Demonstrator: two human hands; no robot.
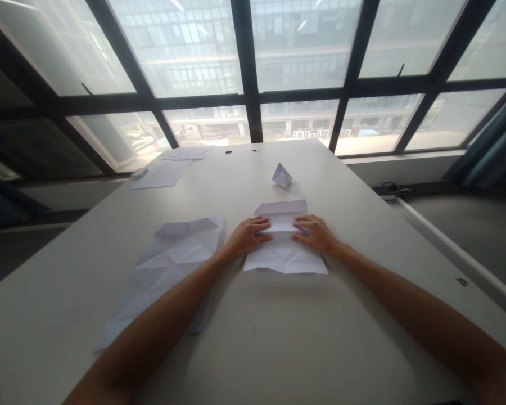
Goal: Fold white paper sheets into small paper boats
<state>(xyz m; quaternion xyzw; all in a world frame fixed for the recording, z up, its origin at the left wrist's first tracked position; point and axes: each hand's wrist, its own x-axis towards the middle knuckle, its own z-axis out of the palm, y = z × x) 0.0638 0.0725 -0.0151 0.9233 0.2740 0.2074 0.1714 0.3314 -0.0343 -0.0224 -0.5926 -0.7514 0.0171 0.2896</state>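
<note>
A white sheet of paper lies partly folded on the table in front of me. My left hand lies on its left side, fingers stretched flat and pressing on a fold. My right hand lies on its right side, fingers likewise flat on the paper. The two hands face each other across the fold, a short gap between the fingertips. Neither hand grips anything.
A creased, unfolded sheet lies to the left, partly under my left forearm. A small folded paper shape stands farther back. More sheets rest at the far left near the window. The table's right edge drops beside a white ledge.
</note>
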